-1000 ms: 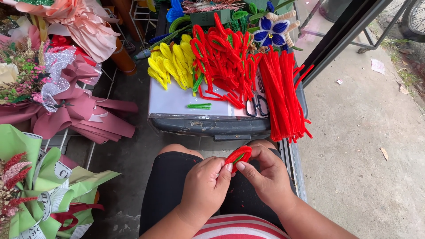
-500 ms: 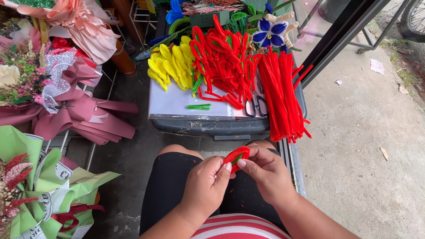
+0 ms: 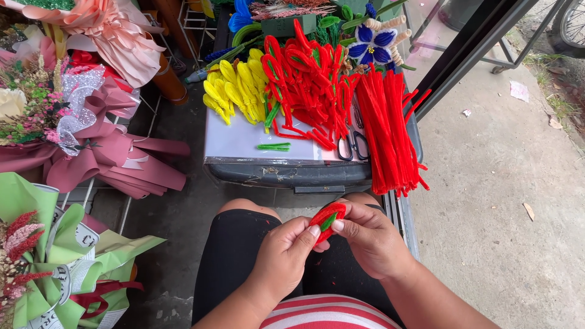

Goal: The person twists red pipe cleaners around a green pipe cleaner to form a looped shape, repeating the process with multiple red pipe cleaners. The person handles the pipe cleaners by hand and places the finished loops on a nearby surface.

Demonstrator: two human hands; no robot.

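head view: both hands [image 3: 329, 244] pinch red petal [image 3: 328, 217].

white printed wrapping paper [image 3: 61, 277] around the green bouquet, lower left.

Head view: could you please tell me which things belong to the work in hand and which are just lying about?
In hand:
- red petal with a green core, pinched by left hand and right hand
- red stems
- finished red petals
- scissors

Lying about:
- yellow petals
- blue flower
- pink bouquet
- green bouquet
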